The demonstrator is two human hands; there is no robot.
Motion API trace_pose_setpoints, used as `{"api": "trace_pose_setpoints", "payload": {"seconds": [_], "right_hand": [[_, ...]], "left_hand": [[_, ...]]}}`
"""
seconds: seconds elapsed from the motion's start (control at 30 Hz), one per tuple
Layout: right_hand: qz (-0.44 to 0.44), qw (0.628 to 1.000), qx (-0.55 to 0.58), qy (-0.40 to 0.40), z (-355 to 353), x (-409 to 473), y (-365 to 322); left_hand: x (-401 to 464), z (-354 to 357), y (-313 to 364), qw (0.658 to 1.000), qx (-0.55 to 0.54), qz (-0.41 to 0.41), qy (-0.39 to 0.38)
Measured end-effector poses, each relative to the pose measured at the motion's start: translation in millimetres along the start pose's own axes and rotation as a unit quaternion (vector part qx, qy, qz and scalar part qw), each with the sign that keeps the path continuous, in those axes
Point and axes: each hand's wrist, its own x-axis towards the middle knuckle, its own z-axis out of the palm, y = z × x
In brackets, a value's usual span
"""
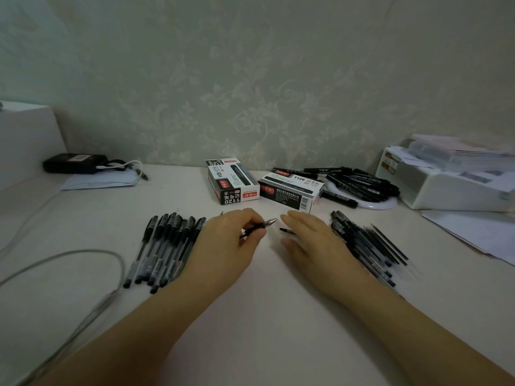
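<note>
My left hand pinches an uncapped black pen, its metal tip pointing right and up. My right hand hovers flat with straight fingers just right of that tip, above a small black cap or pen piece lying on the white table. A row of capped black pens lies to the left of my left hand. A heap of pens and loose refills lies to the right of my right hand, partly hidden by my forearm.
Two black-and-white marker boxes stand behind the hands. A pile of black markers rests on a white ring. A white tray with papers is at the right, a grey cable and a black device at the left.
</note>
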Motion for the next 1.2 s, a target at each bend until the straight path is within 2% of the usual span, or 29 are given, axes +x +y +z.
{"api": "trace_pose_setpoints", "payload": {"seconds": [0.07,0.13,0.37,0.6,0.83,1.07,1.2], "right_hand": [[-0.007,0.998,-0.032,-0.052,2.6,-0.2,1.0],[-0.024,0.997,-0.023,-0.066,3.1,0.9,-0.3],[-0.025,0.998,-0.016,-0.057,-0.4,2.6,0.9],[0.027,0.997,0.071,-0.003,-5.7,-1.9,-2.6],[0.015,0.998,0.043,-0.040,-5.5,-1.5,-2.1],[-0.008,0.993,0.101,0.053,-8.1,-1.7,0.5],[-0.055,0.990,0.115,0.059,-7.9,-2.3,-3.3]], "left_hand": [[-0.6,0.1,0.1,1.000,0.002,-0.003,-0.008],[-1.5,1.0,0.3,1.000,0.002,-0.001,-0.017],[-0.9,1.6,-2.1,0.999,0.006,-0.005,-0.031],[-1.6,0.4,-5.1,0.996,0.019,-0.030,-0.076],[-2.3,-1.6,-5.5,0.995,0.004,-0.043,-0.092],[-1.5,-2.9,-5.8,0.993,0.027,-0.032,-0.111],[-1.5,-1.6,-4.5,0.993,0.020,-0.021,-0.116]]}}
